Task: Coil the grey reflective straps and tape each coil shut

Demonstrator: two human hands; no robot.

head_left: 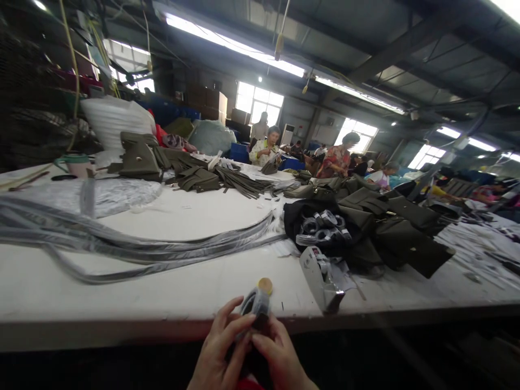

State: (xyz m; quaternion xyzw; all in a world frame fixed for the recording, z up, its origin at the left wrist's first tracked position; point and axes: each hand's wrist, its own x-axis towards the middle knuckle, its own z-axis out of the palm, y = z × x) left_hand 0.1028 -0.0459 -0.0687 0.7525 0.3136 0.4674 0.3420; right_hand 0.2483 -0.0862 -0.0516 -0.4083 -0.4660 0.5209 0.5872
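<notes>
At the front edge of the table, a coiled grey strap (255,303) in what looks like clear plastic wrap sits between my two hands. My left hand (223,346) closes on its left side, fingers bent over the near part. From the right, my right hand (280,352) grips the same coil, its thumb close to the left fingertips. Just beyond the coil lies a small round yellow-rimmed thing (265,285), perhaps a tape roll. Several similar coiled straps (325,226) rest on black cloth farther right.
Long plastic-wrapped straps (134,246) stretch across the white table (227,281) to the left. An open box (320,279) stands right of my hands. Olive bags (406,238) are heaped behind it, more pieces (195,176) at the far side. A lidded cup (75,164) stands far left; people work beyond.
</notes>
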